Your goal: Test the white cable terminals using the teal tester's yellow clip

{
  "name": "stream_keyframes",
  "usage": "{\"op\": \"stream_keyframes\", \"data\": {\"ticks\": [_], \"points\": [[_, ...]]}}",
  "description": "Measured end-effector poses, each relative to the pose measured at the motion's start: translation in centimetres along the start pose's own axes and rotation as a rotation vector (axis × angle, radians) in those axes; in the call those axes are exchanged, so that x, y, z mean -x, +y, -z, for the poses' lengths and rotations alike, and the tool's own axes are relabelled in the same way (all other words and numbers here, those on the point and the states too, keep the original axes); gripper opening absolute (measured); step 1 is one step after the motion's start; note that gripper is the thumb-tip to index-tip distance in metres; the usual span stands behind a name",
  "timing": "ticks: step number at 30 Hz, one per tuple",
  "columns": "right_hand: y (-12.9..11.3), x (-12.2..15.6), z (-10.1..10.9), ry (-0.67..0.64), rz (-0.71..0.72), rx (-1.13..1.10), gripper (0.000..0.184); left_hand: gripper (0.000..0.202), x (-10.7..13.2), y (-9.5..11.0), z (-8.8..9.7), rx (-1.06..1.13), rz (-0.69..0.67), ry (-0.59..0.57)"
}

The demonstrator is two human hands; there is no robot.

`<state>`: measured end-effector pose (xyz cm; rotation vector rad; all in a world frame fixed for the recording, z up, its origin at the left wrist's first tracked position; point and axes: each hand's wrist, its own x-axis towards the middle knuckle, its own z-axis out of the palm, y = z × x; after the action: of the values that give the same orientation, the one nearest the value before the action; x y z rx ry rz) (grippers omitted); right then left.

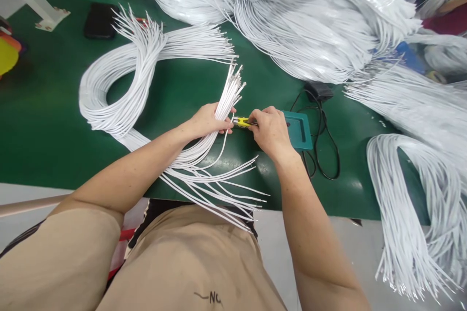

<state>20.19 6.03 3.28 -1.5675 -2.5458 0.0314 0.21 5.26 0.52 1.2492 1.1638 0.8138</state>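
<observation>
My left hand (205,119) is closed around a bundle of thin white wires (229,91), whose metal-tipped ends fan out above the fingers. One wire end stands apart at the fingertips, close to the tool's tip. Pinched in my right hand (270,131) is a small yellow tool (241,122), which looks like snips; the fingers cover its rear part. Its front meets the edge of the bundle beside my left fingertips, but whether it grips a wire I cannot make out. Below my left hand, several loose wires (226,189) from the same bundle spread toward the table's front edge.
A teal tray (309,131) lies just behind my right hand, near a black adapter (318,90) and its looped cable (338,155). Coiled wires (91,87) lie left. Large wire heaps (302,24) fill the back; another bundle (386,194) hangs over the right edge.
</observation>
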Motion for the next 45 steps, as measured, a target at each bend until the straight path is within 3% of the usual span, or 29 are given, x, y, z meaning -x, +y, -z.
{"op": "stream_keyframes", "data": {"ticks": [6, 12, 17, 20, 24, 26, 28, 30, 33, 37, 40, 43, 45], "points": [[0.2, -0.2, -0.3, 0.036, -0.013, 0.003, 0.014, 0.045, -0.3, -0.3, -0.1, -0.192, 0.002, 0.055], [-0.1, -0.2, 0.3, -0.024, -0.031, 0.016, 0.013, 0.045, -0.3, 0.0, -0.3, -0.344, 0.002, 0.068], [0.9, 1.1, -0.5, 0.227, -0.218, 0.11, 0.032, 0.04, -0.3, 0.3, -0.2, -0.323, 0.038, 0.058], [1.6, 1.5, -1.4, 0.245, -0.298, 0.144, 0.041, 0.038, -0.3, 0.1, 0.0, -0.279, 0.056, 0.044], [0.9, 1.7, -1.0, 0.296, -0.261, 0.104, 0.037, 0.041, -0.2, 0.0, 0.5, -0.186, 0.059, 0.043], [-0.6, 2.1, -0.5, 0.328, -0.149, 0.001, 0.031, 0.049, 0.0, 0.2, 0.7, -0.121, 0.059, 0.044], [-2.7, 2.8, -0.2, 0.266, 0.081, -0.135, 0.027, 0.055, 0.2, 0.5, 0.9, -0.085, 0.053, 0.049], [-4.9, 3.6, -0.4, 0.123, 0.353, -0.181, 0.023, 0.055, 0.3, 0.7, 1.0, -0.067, 0.051, 0.049], [-7.5, 4.6, -1.3, -0.014, 0.489, -0.084, 0.023, 0.042, 0.4, 0.8, 1.0, 0.002, 0.066, 0.021], [-9.3, 5.7, -1.5, -0.11, 0.44, -0.039, 0.023, 0.034, 0.5, 0.7, 0.9, 0.073, 0.064, -0.007], [-10.0, 6.4, -0.3, -0.292, 0.333, -0.146, 0.021, 0.04, 0.4, 0.6, 1.0, 0.071, 0.06, 0.0], [-9.5, 6.4, 1.2, -0.463, 0.223, -0.34, 0.02, 0.042, 0.3, 0.6, 1.2, 0.036, 0.025, 0.005], [-8.2, 5.4, 1.9, -0.492, 0.131, -0.598, 0.022, 0.044, 0.3, 0.5, 1.2, 0.029, 0.003, 0.01]]}}
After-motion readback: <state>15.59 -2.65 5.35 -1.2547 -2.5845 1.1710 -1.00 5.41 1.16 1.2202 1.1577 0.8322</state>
